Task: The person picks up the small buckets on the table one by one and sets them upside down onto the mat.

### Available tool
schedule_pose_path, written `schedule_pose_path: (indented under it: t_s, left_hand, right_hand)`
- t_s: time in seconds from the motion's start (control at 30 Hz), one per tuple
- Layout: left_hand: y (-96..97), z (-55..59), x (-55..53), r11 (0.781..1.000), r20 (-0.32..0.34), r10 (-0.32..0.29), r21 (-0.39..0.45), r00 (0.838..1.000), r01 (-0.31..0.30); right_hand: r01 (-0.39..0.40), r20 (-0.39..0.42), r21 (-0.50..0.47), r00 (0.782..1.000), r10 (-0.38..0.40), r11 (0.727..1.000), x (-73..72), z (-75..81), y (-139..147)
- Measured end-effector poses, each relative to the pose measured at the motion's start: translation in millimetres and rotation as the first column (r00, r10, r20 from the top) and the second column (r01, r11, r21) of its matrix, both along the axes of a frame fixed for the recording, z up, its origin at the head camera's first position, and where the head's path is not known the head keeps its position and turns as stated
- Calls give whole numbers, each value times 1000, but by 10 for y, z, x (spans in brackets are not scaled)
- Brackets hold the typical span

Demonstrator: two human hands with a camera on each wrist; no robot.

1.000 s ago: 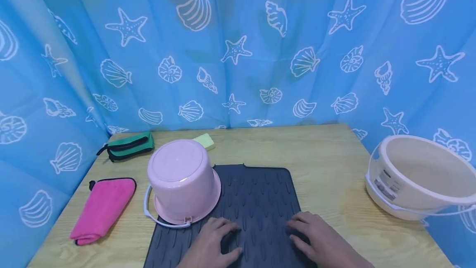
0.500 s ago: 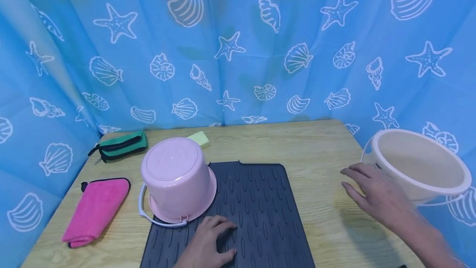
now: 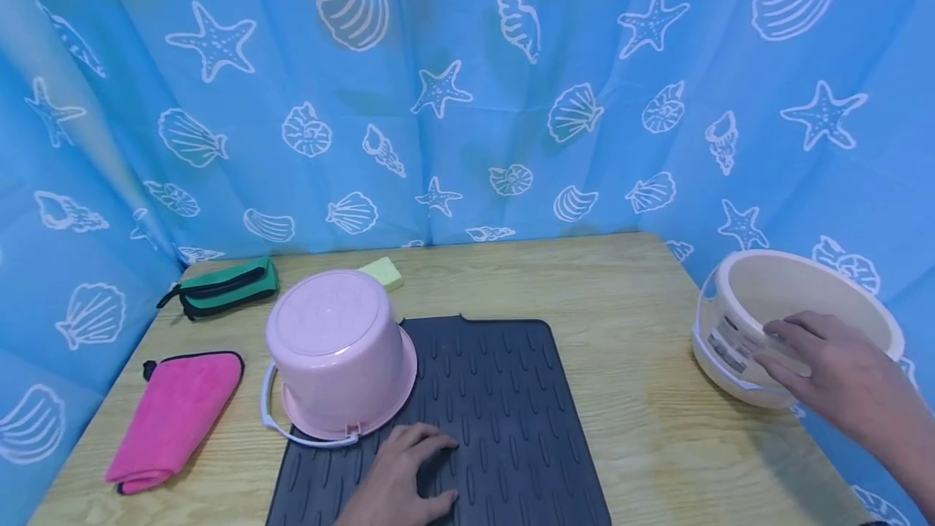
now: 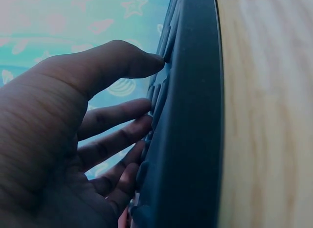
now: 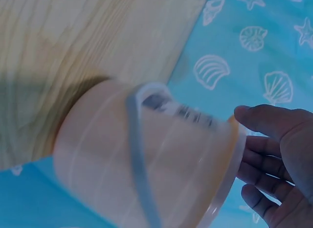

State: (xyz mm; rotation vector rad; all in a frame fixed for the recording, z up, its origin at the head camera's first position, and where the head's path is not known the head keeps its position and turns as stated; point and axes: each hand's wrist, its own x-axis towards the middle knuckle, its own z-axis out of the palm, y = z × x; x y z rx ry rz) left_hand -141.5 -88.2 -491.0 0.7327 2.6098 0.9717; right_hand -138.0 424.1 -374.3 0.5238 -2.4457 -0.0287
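My left hand (image 3: 400,477) rests on the dark ribbed mat (image 3: 504,396), its fingertips and thumb touching the ribs and nothing held. In the left wrist view the fingers are relaxed and spread. At the right table edge stands a cream bucket (image 3: 719,364), upright, with a label on its side and its pale handle (image 5: 139,159) hanging down. My right hand (image 3: 840,368) is at the near side of its rim. From the right wrist view, the thumb lies by the rim and the loosely bent fingers are behind it; firm contact is not visible.
An upside-down pink bucket (image 3: 332,355) sits on the mat's left part, handle lowered. To its left are a folded pink cloth (image 3: 178,420) and a green pouch (image 3: 230,286). A yellow-green sponge (image 3: 383,273) lies behind it. A blue shell-print curtain (image 3: 467,104) surrounds the table.
My right hand has left the mat and travelled right to the cream bucket's rim. The left hand stays on the mat. The head view has turned slightly right.
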Motion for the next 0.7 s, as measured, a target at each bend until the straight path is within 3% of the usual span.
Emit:
schedule_pose_path:
  t_s: [0.17, 0.37, 0.7]
  left_hand:
    - [-5, 2, 4, 1000, -4, 1, 1, 1000, -1]
    - [-7, 0, 3, 1000, 13, 5, 9, 1000, -5]
    - [-36, -25, -3, 1000, -11, 2, 14, 1000, -2]
  right_hand:
    - [42, -13, 35, 999, -42, 999, 52, -34, 171]
    - [96, -49, 11, 994, -96, 995, 107, -120, 302]
    - [115, -3, -25, 993, -115, 993, 69, -167, 290]
